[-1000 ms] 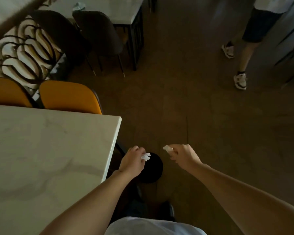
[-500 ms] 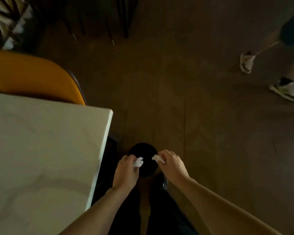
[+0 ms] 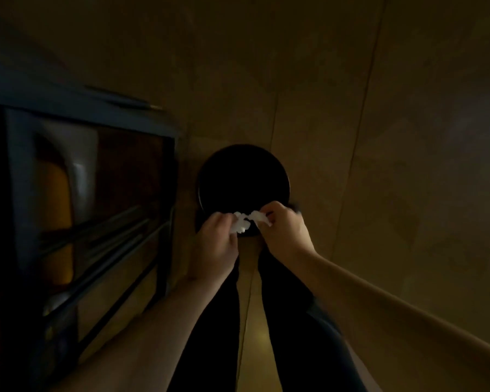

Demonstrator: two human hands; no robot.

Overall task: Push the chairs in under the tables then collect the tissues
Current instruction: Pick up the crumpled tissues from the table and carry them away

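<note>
No brand, label or writing can be read anywhere in this dim, blurred view. Both forearms reach forward and down, and the two hands meet over the near rim of a round black bin [image 3: 243, 176] standing on the brown floor [image 3: 393, 137]. The left hand [image 3: 215, 246] has its fingers pinched on a crumpled white tissue [image 3: 240, 225], and the right hand [image 3: 285, 229] pinches a second white tissue [image 3: 260, 217]; the two wads touch, or nearly touch, between the fingertips just above the bin's edge. The person's dark trouser legs [image 3: 210, 335] hang below the wrists. To the left stands the dark metal table frame [image 3: 164, 193], with an orange chair [image 3: 55, 222] seen through it. Compared with half a second ago, the hands have come together from slightly apart, the camera has dropped much lower and closer to the bin, the pale tabletop has left the view, and the other person's feet are gone
</note>
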